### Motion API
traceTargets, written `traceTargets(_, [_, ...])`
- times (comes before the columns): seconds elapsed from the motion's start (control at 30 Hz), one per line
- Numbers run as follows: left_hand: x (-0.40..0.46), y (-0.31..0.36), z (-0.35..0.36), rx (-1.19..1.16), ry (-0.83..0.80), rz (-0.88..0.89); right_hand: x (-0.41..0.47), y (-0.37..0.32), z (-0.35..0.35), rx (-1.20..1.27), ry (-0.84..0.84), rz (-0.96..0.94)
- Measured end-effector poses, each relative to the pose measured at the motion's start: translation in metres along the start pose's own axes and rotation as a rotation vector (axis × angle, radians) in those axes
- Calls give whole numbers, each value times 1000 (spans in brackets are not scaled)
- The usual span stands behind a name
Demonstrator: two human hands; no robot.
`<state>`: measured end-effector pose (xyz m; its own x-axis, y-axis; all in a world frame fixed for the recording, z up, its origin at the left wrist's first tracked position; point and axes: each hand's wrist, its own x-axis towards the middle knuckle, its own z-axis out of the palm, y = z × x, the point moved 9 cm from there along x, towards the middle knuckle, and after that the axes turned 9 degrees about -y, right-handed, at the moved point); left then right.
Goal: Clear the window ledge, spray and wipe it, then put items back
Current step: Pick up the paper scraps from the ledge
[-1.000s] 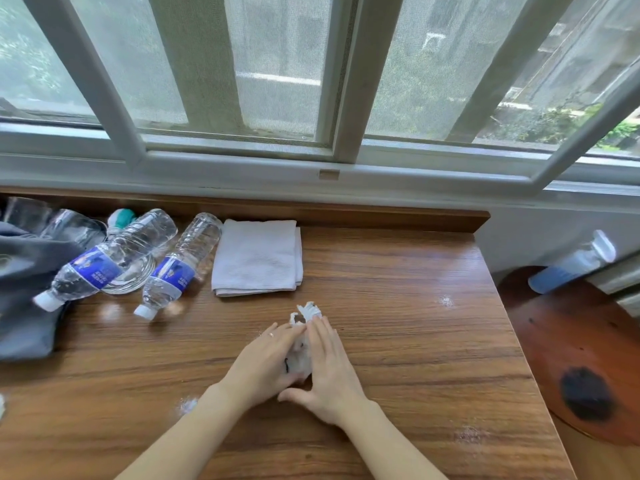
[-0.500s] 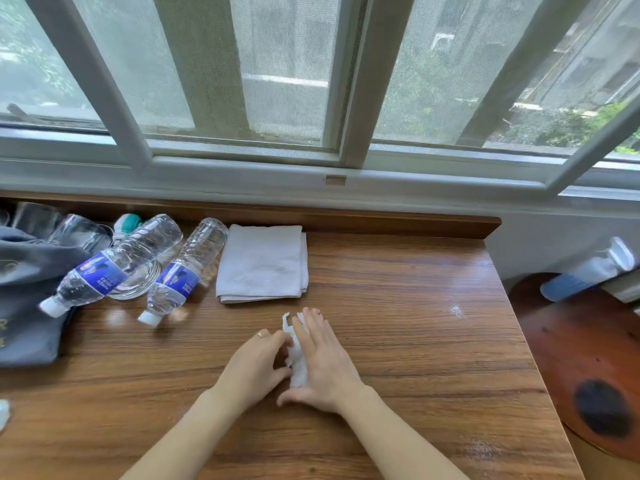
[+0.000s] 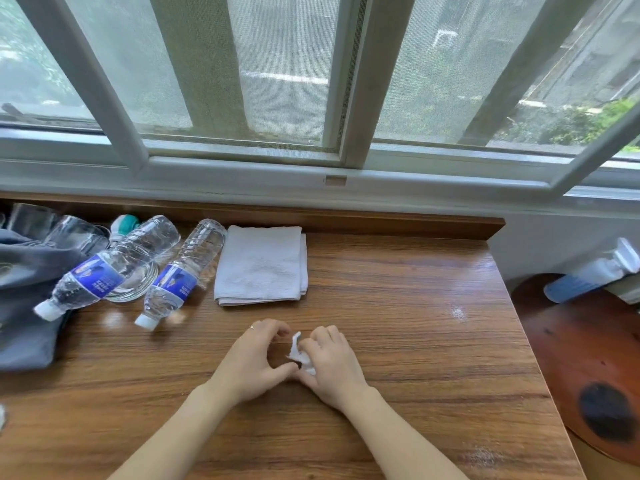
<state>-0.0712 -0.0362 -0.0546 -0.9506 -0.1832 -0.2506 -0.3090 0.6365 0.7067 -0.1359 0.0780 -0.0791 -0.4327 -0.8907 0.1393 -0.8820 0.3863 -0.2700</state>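
I see the right hand (image 3: pixel 332 367) with fingers gripping a crumpled tissue (image 3: pixel 298 353) mid-worktop (image 3: pixel 415 341). The left hand (image 3: pixel 252 362) has fingers curled, empty, beside it. The folded cloth (image 3: pixel 261 265) lies near the rear edge.

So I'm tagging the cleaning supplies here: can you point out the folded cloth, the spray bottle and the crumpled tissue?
folded cloth (image 3: pixel 261 265), head view, middle of its top face.
spray bottle (image 3: pixel 588 277), head view, on its pale body, lying on the round stool.
crumpled tissue (image 3: pixel 298 351), head view, the white wad between the hands.
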Motion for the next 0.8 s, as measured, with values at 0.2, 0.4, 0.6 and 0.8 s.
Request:
traceTargets(0.2, [2, 10, 7, 58, -59, 51, -7, 15, -2, 52, 61, -7])
traceTargets(0.4, [4, 17, 8, 66, -46, 25, -16, 44, -22, 231, 106, 157])
traceTargets(0.6, [16, 43, 10, 122, -26, 36, -23, 81, -62, 329, 175, 293])
traceTargets(0.8, [24, 72, 29, 194, -64, 84, -46, 96, -94, 326, 182, 393])
